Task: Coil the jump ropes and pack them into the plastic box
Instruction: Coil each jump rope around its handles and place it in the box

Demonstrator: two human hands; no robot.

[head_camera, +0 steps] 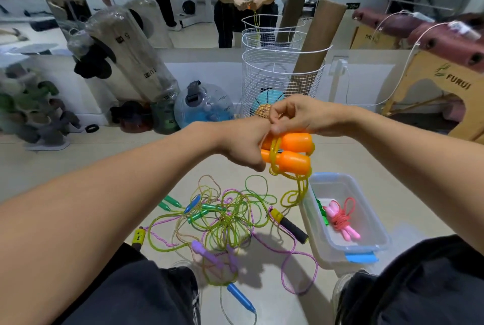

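My left hand (242, 145) grips the two orange handles (293, 153) of a jump rope, held side by side in the air. Its yellow cord (294, 192) is looped round the handles and hangs down in coils. My right hand (298, 115) sits just above, its fingers pinching the cord near the handle ends. Below right on the floor stands the clear plastic box (366, 243) with blue clips, holding a coiled pink rope (340, 217) and something green. A tangle of jump ropes (225, 220) with green, blue, purple, yellow and black handles lies on the floor between my knees.
A white wire basket (282, 76) with balls and cardboard tubes stands behind my hands. A blue water jug (204, 104) and wrapped bags are at the left, a wooden bench (432, 83) at the right. A mirror on the wall reflects a person.
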